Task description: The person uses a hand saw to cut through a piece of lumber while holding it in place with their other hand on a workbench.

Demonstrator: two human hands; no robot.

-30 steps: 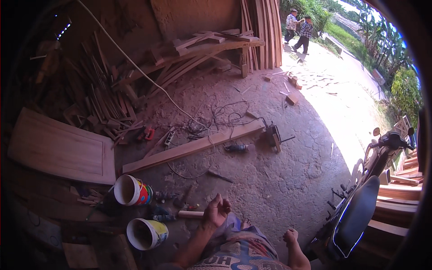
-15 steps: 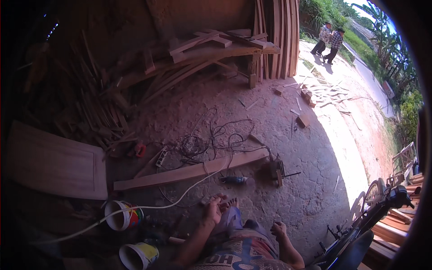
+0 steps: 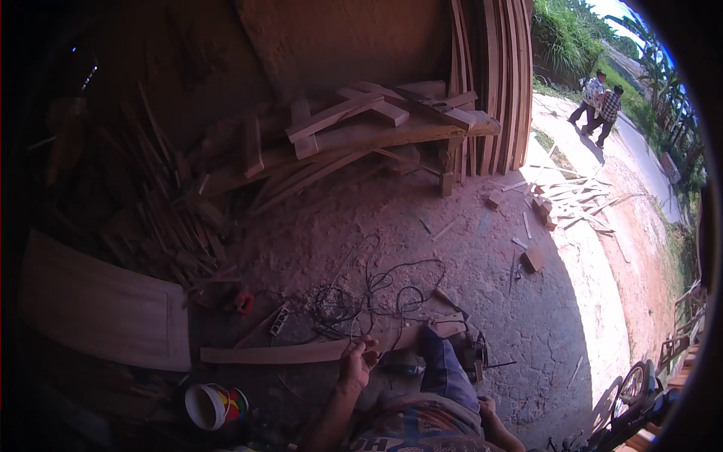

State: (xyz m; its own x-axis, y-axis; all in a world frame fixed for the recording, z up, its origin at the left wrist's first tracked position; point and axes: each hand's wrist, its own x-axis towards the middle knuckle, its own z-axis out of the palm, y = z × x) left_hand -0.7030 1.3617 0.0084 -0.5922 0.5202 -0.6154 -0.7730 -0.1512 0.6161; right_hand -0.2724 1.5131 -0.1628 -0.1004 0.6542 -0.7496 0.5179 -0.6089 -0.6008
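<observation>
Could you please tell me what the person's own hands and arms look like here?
The left hand and right hand are both ungloved, and no sleeve or wristband shows on the visible forearms. Rings are too small to tell. The printed shirt includes blue.

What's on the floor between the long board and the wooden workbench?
In the head view, tangled black cables, a power strip and scattered shavings lie between the long board and the workbench.

long pale plank [image 3: 279, 353], lying on floor [image 3: 520, 384]
</observation>
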